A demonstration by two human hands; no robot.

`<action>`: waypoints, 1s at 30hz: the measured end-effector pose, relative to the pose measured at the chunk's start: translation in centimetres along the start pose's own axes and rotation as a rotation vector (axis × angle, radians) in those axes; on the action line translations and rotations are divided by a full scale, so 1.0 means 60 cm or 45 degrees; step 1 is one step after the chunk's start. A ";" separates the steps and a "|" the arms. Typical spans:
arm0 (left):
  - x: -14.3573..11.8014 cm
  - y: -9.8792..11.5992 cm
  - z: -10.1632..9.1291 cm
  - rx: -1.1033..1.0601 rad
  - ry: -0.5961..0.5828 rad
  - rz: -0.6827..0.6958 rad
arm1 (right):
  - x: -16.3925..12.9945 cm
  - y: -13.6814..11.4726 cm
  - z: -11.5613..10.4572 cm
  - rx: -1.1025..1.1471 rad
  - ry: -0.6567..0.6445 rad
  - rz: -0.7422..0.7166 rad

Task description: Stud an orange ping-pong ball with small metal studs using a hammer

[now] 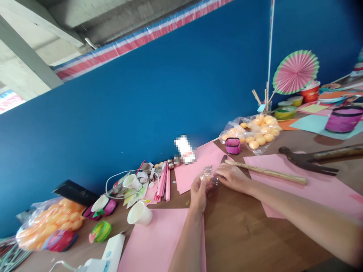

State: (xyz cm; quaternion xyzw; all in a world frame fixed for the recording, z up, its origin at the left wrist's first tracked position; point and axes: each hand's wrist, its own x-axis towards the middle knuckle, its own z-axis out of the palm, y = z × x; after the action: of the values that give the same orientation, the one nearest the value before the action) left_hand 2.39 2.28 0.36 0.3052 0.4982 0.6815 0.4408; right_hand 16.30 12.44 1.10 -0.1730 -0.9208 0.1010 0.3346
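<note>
My left hand [199, 193] has its thumb and fingers drawn narrow around a small yellowish round piece [205, 176], held just above the brown table [241, 226], near the middle of my view. My right hand [234, 177] comes in from the other side, palm down, fingers bent and close together, the tips beside a small dark, see-through thing with shiny bits [215, 181]. The two hands are near each other, and I cannot tell from here whether those right fingertips grip that thing or only touch it. Just beyond the round piece, a small heap of shiny bits [208, 169] lies by the near edge of a pink sheet [193, 172]. A wooden stick [266, 172] slants away from just beside my right hand, resting partly on a second pink sheet [306, 192], with a claw hammer [309, 160] farther right. Past my right hand I have a small purple box [233, 146] in front of a clear bag of yellow balls [262, 132]. Over on my left, a white paper cup [140, 214] tilts at the top edge of a third pink sheet [159, 241], well apart from both hands.
</note>
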 end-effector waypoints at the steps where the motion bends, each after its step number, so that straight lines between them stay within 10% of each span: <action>1: -0.001 0.001 0.001 0.003 -0.009 0.005 | 0.000 0.000 0.000 0.008 0.014 -0.003; 30: -0.004 0.006 0.005 0.115 -0.111 0.131 | 0.000 -0.006 -0.008 0.412 0.114 0.245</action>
State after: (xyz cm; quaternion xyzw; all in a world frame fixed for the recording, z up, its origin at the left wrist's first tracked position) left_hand 2.64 2.12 0.79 0.3793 0.4926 0.6660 0.4123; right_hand 16.53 12.16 1.56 -0.2085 -0.8560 0.2715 0.3874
